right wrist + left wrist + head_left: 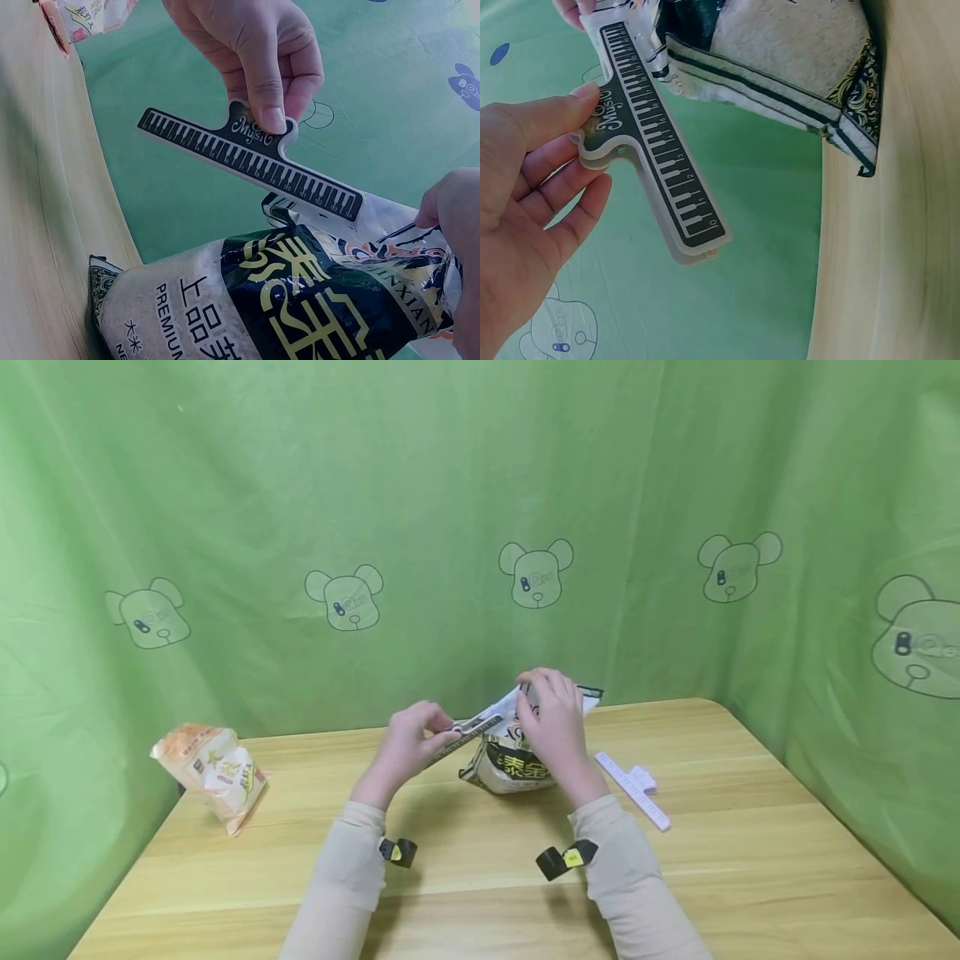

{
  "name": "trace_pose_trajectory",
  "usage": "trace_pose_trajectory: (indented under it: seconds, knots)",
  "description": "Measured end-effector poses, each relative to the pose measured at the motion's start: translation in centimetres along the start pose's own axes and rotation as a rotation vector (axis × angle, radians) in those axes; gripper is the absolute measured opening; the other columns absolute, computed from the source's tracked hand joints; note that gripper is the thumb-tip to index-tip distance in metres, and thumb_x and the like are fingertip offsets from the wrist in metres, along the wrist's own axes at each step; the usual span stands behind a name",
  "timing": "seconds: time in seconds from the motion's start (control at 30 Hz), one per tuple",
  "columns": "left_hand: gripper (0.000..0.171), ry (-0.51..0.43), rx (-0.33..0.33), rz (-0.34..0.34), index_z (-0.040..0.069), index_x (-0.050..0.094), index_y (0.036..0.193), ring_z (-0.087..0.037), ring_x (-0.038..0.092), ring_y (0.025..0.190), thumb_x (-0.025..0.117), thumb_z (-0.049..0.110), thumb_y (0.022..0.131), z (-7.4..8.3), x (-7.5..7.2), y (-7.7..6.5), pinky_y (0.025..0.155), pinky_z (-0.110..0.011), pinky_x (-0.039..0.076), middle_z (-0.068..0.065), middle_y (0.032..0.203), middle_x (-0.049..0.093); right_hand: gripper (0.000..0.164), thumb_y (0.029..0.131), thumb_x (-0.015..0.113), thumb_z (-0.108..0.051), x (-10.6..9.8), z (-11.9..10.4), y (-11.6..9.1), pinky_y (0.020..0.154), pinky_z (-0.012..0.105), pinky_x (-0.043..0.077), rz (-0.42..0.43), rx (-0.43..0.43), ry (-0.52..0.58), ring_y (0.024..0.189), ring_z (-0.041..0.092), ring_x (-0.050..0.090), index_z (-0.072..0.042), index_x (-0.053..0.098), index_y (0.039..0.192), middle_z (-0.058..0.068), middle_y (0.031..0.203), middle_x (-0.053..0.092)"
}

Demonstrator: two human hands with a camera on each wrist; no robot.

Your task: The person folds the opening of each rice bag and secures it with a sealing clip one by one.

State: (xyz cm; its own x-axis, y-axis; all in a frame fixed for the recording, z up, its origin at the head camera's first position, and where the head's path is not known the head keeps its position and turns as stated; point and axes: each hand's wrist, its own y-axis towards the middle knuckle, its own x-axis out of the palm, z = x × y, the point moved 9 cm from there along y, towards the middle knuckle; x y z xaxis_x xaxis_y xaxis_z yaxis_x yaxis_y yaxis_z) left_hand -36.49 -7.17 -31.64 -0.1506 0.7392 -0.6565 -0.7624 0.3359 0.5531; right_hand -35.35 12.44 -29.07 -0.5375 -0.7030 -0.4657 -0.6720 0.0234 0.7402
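A bag of rice [517,770], black and white with gold lettering, stands on the wooden table. My right hand [557,718] grips its folded top with curled fingers. Between thumb and fingers, my left hand [411,739] pinches a long bag clip [247,161] by its handle tabs. The clip has a black piano-key pattern and the word "Music". In the right wrist view, one end of its bar overlaps the bag's white top edge, while the other end sticks out past the bag. Rice shows through the clear lower part of the bag in the left wrist view.
A pale purple clip [633,789] lies on the table [465,868] to the right of the rice bag. At the far left stands an orange and white food packet [217,768]. A green curtain [442,527] with bear-head outlines hangs behind and around the table.
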Motion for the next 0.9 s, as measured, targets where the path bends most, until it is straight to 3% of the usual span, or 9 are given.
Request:
trace_pose_trajectory:
  seconds: [0.7,0.9]
  knots:
    - [0.014,0.041,0.039,0.093,0.008,0.067,0.088,-0.016,0.063,0.077,0.076,0.016,0.082,1.1,0.6,0.0,0.072,-0.029,0.056,-0.004,0.085,0.067,0.020,0.091,0.061,-0.011,-0.3,-0.3,0.1,0.111,0.054,0.031,-0.013,0.001,0.021,0.115,0.035,0.053,-0.004,0.066,0.109,0.017,0.119,0.062]
    - [0.015,0.032,0.053,0.107,0.007,0.067,0.089,-0.017,0.064,0.078,0.076,0.016,0.082,1.4,0.7,0.0,0.073,-0.029,0.056,-0.005,0.085,0.067,0.022,0.092,0.061,-0.011,-1.0,0.1,0.3,0.107,0.055,0.037,0.005,-0.012,0.054,0.114,0.034,0.055,-0.005,0.067,0.111,0.017,0.119,0.065]
